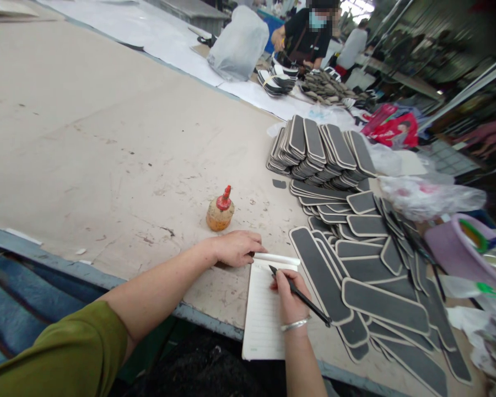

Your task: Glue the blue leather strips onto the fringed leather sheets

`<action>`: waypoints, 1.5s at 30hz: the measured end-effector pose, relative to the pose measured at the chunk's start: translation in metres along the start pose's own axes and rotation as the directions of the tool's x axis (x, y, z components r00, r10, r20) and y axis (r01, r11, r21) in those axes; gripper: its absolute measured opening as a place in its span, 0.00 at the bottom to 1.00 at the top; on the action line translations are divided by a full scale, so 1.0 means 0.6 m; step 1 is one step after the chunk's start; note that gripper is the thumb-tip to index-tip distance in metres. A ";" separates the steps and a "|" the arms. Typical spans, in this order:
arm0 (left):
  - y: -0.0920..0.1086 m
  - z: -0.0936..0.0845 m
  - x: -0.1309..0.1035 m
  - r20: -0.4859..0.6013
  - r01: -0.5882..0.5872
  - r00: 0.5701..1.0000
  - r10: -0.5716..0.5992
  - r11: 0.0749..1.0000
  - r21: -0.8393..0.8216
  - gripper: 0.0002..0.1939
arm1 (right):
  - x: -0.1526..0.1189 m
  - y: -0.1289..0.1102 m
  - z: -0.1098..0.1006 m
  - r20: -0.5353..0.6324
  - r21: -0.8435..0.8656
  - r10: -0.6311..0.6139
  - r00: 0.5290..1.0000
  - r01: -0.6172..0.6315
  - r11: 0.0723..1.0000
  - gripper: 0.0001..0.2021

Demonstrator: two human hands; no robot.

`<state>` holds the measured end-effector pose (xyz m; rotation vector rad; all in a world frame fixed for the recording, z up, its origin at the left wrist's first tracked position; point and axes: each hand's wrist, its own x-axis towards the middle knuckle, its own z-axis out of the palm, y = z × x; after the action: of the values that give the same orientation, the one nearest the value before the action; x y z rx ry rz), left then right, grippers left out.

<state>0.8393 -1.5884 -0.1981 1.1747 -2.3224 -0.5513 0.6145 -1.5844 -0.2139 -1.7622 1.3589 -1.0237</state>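
Note:
My right hand [288, 295] is closed round a black pen [308, 302], its tip pointing at the upper part of a lined notepad [261, 309]. The pad lies at the table's front edge, its lower end sticking out past it, and its cover is folded back at the top. A few faint marks show near its top line. My left hand [238, 248] rests on the table with fingers stretched out, fingertips touching the pad's top left corner. Just beyond it stands a small glue bottle [220, 212] with a red nozzle. Loose grey strips with pale edges [320, 273] lie right of the pad.
Neat stacks of grey strips [314, 144] stand behind the loose pile. A purple bucket [458, 248] and plastic bags [432, 196] line the right side. Across the table [86, 138], a masked person [308, 36] works beside bundled pieces [278, 80] and a plastic-wrapped bundle [240, 44].

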 end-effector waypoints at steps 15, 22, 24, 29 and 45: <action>-0.003 0.006 0.001 -0.009 0.023 1.000 -0.023 0.999 0.028 0.17 | 0.005 -0.015 -0.004 0.237 0.074 -0.065 0.969 0.049 0.996 0.13; -0.006 0.007 0.001 0.022 0.029 0.999 -0.030 0.999 0.039 0.16 | 0.003 -0.004 0.024 0.141 -0.056 -0.034 0.989 0.043 0.997 0.12; -0.005 0.006 0.002 0.029 0.032 0.999 -0.033 0.999 0.042 0.16 | 0.002 -0.006 0.025 0.123 -0.090 -0.033 0.992 0.044 0.995 0.12; -0.004 0.005 0.001 0.034 0.031 0.999 -0.033 0.998 0.054 0.15 | 0.000 -0.012 0.029 0.098 -0.159 -0.029 0.995 0.044 0.986 0.13; -0.007 0.009 0.001 0.018 0.020 1.000 -0.021 0.998 0.057 0.16 | 0.001 -0.011 0.030 0.087 -0.203 -0.037 0.996 0.054 0.978 0.13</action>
<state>0.8386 -1.5907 -0.2047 1.2251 -2.3584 -0.5081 0.6333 -1.5828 -0.2163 -1.9728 1.4201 -0.8486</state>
